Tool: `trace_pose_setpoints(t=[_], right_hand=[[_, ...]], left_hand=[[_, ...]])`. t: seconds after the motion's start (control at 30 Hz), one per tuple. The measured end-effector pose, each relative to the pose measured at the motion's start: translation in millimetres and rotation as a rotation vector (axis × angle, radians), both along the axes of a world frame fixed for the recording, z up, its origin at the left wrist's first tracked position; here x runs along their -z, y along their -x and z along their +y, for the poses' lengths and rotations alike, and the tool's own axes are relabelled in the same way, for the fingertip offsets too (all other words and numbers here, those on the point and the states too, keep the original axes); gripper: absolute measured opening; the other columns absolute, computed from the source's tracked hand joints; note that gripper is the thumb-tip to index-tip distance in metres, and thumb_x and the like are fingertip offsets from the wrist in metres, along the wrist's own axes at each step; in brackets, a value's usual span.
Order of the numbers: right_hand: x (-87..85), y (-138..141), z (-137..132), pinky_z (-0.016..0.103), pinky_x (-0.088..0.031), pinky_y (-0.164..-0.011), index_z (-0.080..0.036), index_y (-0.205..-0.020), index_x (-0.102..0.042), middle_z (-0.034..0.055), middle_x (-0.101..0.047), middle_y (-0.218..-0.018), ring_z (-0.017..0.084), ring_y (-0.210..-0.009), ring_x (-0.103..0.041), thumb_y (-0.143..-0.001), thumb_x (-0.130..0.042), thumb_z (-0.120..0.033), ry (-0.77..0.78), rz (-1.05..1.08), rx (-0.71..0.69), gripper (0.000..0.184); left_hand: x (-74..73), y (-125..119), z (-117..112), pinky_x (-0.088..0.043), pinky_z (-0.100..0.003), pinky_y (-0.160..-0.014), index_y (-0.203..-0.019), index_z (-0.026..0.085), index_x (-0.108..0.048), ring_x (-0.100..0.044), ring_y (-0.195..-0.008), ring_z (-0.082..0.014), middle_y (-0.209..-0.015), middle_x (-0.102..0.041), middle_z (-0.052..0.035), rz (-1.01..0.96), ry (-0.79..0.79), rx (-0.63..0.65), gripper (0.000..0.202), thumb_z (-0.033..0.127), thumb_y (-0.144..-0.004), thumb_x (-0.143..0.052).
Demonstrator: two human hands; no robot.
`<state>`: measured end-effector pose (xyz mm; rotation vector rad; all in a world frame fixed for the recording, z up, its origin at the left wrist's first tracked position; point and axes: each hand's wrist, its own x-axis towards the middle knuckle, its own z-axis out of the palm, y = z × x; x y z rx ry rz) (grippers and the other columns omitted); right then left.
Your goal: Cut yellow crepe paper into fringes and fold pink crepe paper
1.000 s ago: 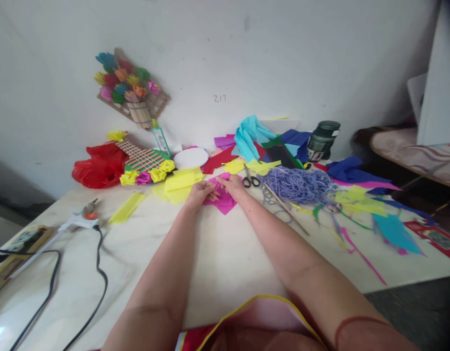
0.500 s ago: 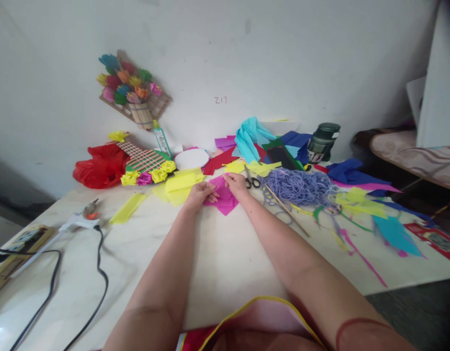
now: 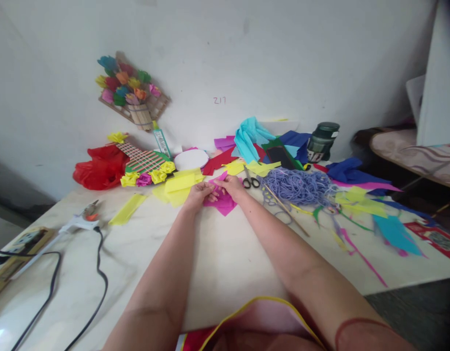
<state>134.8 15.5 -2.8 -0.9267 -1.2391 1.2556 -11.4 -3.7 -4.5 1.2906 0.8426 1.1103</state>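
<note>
A magenta sheet of crepe paper (image 3: 225, 205) is held between both hands above the middle of the white table, one corner pointing toward me. My left hand (image 3: 203, 195) pinches its left side, with fingertips partly hidden. My right hand (image 3: 230, 187) grips the upper right part, thumb and fingers pressed together close to the left fingertips. Just right of that hand lie black-handled scissors (image 3: 251, 183). Folded yellow crepe paper (image 3: 180, 184) rests to the left of the left hand.
A glue gun (image 3: 82, 219) with a black cord lies at left near a power strip (image 3: 22, 243). Purple yarn (image 3: 298, 186) and a thin stick (image 3: 287, 210) are on the right. Behind stand a dark jar (image 3: 322, 141), a glue tube (image 3: 162, 141) and a paper-flower craft (image 3: 147, 163).
My right hand has shifted slightly left and down, closer to my left hand, on the magenta paper. More of the scissors' handles now shows.
</note>
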Motion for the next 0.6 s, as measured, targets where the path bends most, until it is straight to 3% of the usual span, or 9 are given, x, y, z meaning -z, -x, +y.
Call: trace_pose_setpoints(t=[0.17,0.37,0.6], right_hand=[[-1.4,0.1,0.4,0.019,-0.028,-0.032,-0.017,-0.069,-0.050,-0.0070,-0.052,-0.044,0.005,-0.032,-0.039,-0.056,-0.070,-0.037,0.005,0.137,0.051,0.031],[-0.4,2.0,-1.5,0.019,-0.030,-0.034,-0.015,-0.058,-0.050,-0.0047,-0.052,-0.044,0.005,-0.033,-0.040,-0.057,-0.069,-0.041,0.025,0.092,-0.048,0.032],[0.9,6.3,-1.4,0.020,-0.025,-0.032,-0.016,-0.053,-0.050,-0.0052,-0.048,-0.040,0.005,-0.030,-0.035,-0.059,-0.066,-0.040,0.018,-0.001,0.163,0.030]], left_hand=[[0.9,-0.5,0.4,-0.043,-0.020,-0.044,-0.074,0.012,-0.053,-0.056,-0.043,-0.0099,-0.060,-0.064,-0.0037,-0.018,-0.014,-0.017,0.031,0.035,-0.061,-0.071],[-0.1,-1.5,0.0,-0.044,-0.020,-0.045,-0.073,0.012,-0.054,-0.056,-0.044,-0.0094,-0.062,-0.065,-0.0041,-0.008,-0.015,-0.022,0.033,0.038,-0.061,-0.071],[0.1,-2.8,1.5,-0.044,-0.020,-0.043,-0.072,0.012,-0.052,-0.056,-0.043,-0.0102,-0.058,-0.064,-0.0043,0.034,-0.008,-0.003,0.033,0.039,-0.062,-0.070]])
